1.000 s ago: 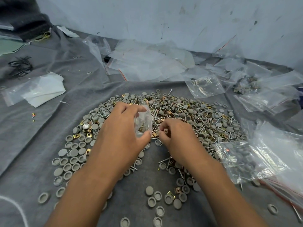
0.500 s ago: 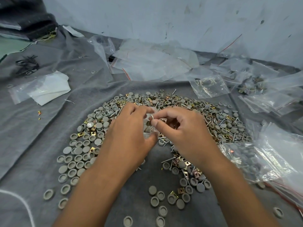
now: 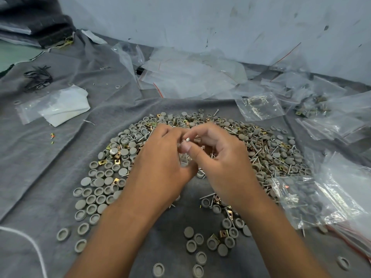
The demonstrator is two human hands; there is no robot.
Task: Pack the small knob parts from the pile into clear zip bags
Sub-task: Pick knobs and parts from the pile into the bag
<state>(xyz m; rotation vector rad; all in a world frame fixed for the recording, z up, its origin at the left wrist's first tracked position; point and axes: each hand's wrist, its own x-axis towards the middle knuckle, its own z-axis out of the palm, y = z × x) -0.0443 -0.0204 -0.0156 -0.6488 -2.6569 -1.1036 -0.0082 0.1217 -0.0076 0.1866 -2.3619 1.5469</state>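
Head view, the only one. Left hand (image 3: 160,165) raised over the middle of the pile (image 3: 200,157), grip curled round a small clear zip bag (image 3: 183,160), mostly hidden behind the palm and thumb; only a sliver of plastic visible between the two hands. Right hand (image 3: 218,157) just beside it, touching at the fingertips, grip pinched on a small metal part (image 3: 188,139) with a shiny round end, held at what is probably the bag's mouth. Cannot tell whether the part is already past the opening.

Around the hands: grey knob caps, brass-coloured square clips and nails spread in a broad ring on the grey cloth (image 3: 50,157) covering the surface. Filled bags (image 3: 301,197) heaped at the right, touching the pile's edge; empty bags (image 3: 190,77) stacked at the far side near the wall (image 3: 200,21).

Likely step: dropping one piece into the held bag. To do it well: keep the mouth spread wide with thumb and forefinger, feed the part in end first, release only once clear of the zip strip. Risk of a pointed end snagging or piercing the thin film if pushed sideways.
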